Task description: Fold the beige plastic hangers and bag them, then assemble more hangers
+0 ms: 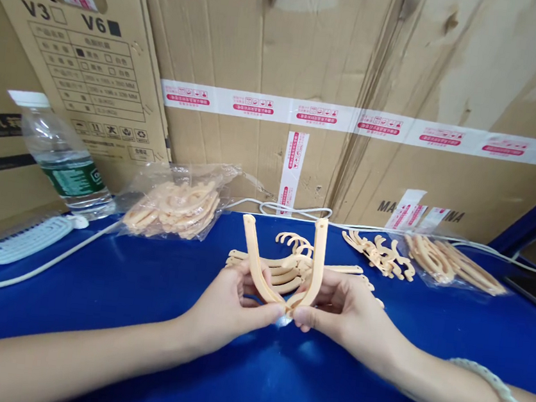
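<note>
My left hand (239, 304) pinches a beige curved plastic hanger arm (255, 254) near its lower end. A matching hanger arm (317, 265) is gripped by my right hand (340, 312), thumb in front and fingers behind. The two arms rise in a U shape, and their lower ends meet between my thumbs; whether they are joined there I cannot tell. Behind my hands lies a pile of more beige hanger arms (286, 275), partly covered by my fingers. Small curved hook pieces (288, 237) rest just beyond that pile.
At the back of the blue table (247, 386) are a clear bag of beige pieces (175, 206), loose hooks (380, 256) and bagged hanger arms (454, 264). A water bottle (67, 159) and a pale blue hairbrush (26, 241) are left. Cardboard boxes (247, 44) form the back wall.
</note>
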Available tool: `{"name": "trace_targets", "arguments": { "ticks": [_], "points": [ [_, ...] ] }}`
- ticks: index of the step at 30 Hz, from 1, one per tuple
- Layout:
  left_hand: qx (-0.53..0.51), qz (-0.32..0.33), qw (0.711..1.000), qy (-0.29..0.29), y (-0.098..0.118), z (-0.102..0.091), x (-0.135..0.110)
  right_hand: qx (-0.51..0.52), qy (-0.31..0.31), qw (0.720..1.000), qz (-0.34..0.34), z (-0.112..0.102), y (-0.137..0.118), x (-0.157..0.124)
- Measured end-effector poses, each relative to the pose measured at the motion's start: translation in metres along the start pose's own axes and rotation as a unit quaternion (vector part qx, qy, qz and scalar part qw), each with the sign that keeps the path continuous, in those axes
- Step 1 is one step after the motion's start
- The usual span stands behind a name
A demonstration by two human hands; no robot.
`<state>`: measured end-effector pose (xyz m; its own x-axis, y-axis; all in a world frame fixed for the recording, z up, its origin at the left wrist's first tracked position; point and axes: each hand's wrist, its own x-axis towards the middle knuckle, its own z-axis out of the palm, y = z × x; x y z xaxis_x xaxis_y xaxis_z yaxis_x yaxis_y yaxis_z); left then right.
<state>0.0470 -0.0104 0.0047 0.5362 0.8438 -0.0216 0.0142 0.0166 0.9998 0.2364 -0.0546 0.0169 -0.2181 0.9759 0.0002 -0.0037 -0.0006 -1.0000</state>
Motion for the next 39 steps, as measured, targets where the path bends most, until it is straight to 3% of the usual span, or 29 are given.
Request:
{"name": "trace_targets", "arguments": {
  "ticks": [6, 10, 15, 21, 24, 26, 29, 31, 34, 39],
  "points": [
    [-0.012, 0.044, 0.999, -0.007, 0.001, -0.003, 0.002, 0.053, 0.024, 0.998, 0.023, 0.006, -0.002, 0.001],
    [-0.023, 0.045, 0.999, 0.006, 0.007, -0.006, 0.002, 0.059, 0.059, 0.996, 0.001, -0.002, -0.011, 0.001],
    [-0.084, 0.000, 0.996, 0.014, 0.018, -0.012, 0.004, 0.005, 0.068, 0.998, 0.000, -0.037, -0.016, -0.011],
    [-0.056, -0.044, 0.997, -0.005, 0.018, -0.032, -0.001, -0.139, 0.053, 0.988, -0.043, -0.084, -0.008, -0.043],
    [0.023, -0.021, 1.000, -0.001, 0.011, -0.049, -0.005, -0.231, 0.062, 0.966, -0.099, -0.098, -0.005, -0.050],
    [0.109, 0.028, 0.994, -0.003, 0.007, -0.059, -0.008, -0.288, 0.025, 0.945, -0.154, -0.102, -0.003, -0.049],
    [0.255, 0.127, 0.958, -0.012, 0.005, -0.070, -0.013, -0.372, -0.041, 0.895, -0.244, -0.103, -0.001, -0.044],
    [0.337, 0.190, 0.922, -0.023, 0.005, -0.073, -0.015, -0.415, -0.052, 0.864, -0.279, -0.100, -0.001, -0.042],
    [0.404, 0.242, 0.882, -0.024, 0.006, -0.073, -0.017, -0.473, -0.059, 0.829, -0.292, -0.096, -0.001, -0.043],
    [0.460, 0.269, 0.846, -0.029, 0.003, -0.072, -0.015, -0.566, -0.043, 0.778, -0.269, -0.093, -0.003, -0.048]
  ]
}}
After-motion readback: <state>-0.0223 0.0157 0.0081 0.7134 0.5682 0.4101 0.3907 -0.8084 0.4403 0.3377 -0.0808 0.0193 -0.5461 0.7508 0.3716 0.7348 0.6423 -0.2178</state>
